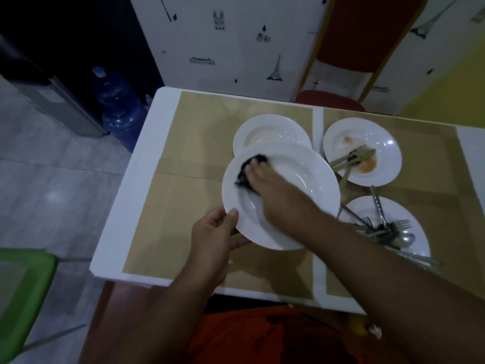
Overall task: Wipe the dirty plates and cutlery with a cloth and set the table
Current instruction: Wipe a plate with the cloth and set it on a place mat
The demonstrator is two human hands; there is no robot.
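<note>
My left hand (214, 239) grips the near-left rim of a white plate (304, 177), holding it tilted above the table. My right hand (273, 190) presses a black cloth (249, 168) onto the plate's upper left part. Behind it lies a second white plate (265, 130) with a faint smear. To the right, a plate with orange stains (367, 137) carries a fork and a knife (354, 157). The near-right plate (399, 208) holds a pile of forks and spoons (388, 232).
The white table (126, 206) is covered with tan mats (189, 206). A red chair (341, 48) stands at the far side, a green stool (23, 285) at the near left. A blue water jug (115, 106) sits on the floor beside the table.
</note>
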